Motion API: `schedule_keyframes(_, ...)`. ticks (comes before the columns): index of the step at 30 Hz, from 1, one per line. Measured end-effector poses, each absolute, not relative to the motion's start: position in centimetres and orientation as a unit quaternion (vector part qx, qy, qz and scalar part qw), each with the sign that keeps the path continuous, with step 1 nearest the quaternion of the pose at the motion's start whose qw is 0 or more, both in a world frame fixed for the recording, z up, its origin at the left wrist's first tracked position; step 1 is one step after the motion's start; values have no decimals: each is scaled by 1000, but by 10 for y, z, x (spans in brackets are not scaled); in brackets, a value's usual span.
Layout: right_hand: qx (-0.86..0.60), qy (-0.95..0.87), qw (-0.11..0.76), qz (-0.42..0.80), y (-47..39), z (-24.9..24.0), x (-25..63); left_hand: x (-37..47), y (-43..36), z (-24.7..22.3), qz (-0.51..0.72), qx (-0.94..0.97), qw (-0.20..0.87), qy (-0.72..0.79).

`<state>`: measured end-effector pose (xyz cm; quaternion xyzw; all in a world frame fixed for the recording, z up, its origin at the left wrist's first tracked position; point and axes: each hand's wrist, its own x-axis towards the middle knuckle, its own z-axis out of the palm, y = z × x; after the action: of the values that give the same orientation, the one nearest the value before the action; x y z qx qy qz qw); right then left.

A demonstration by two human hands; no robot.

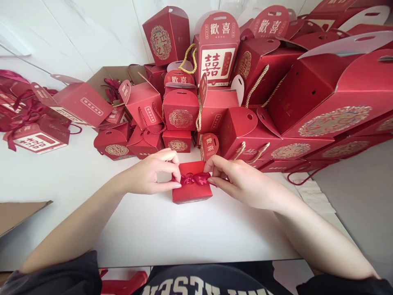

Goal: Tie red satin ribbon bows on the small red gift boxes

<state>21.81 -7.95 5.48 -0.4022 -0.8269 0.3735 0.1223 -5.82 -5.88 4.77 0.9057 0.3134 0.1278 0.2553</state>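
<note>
A small red gift box (193, 194) lies on the white table in front of me, with a dark pink satin ribbon (196, 179) tied in a bow across its top. At the box's left side, my left hand (153, 172) pinches the left part of the ribbon between thumb and fingers. My right hand (238, 179) pinches the ribbon's right part at the other side of the box. The knot shows between both hands. Some of the ribbon's ends are hidden behind my fingers.
Many red gift boxes (180, 108) with cord handles are piled against the tiled wall, close behind my hands. Beribboned boxes (39, 133) stand at the far left. An open brown carton (107, 76) is behind the pile. Flat cardboard (18, 213) sticks in at the left edge.
</note>
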Motion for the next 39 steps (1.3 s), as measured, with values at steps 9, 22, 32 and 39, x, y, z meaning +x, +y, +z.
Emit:
schedule_keyframes(9, -386, -839, 103, 370, -80, 56, 221, -50, -57, 30, 178, 846, 279, 418)
schedule_keyframes(22, -381, -812, 15, 441, -74, 69, 242, -42, -55, 35, 149, 885, 194, 395)
schedule_keyframes(32, -358, -793, 128, 476, -61, 29, 204, -44, -54, 31, 166, 883, 217, 381)
schedule_keyframes(39, -345, -764, 118, 532, -55, 26, 208, -47, -50, 25, 192, 883, 232, 360)
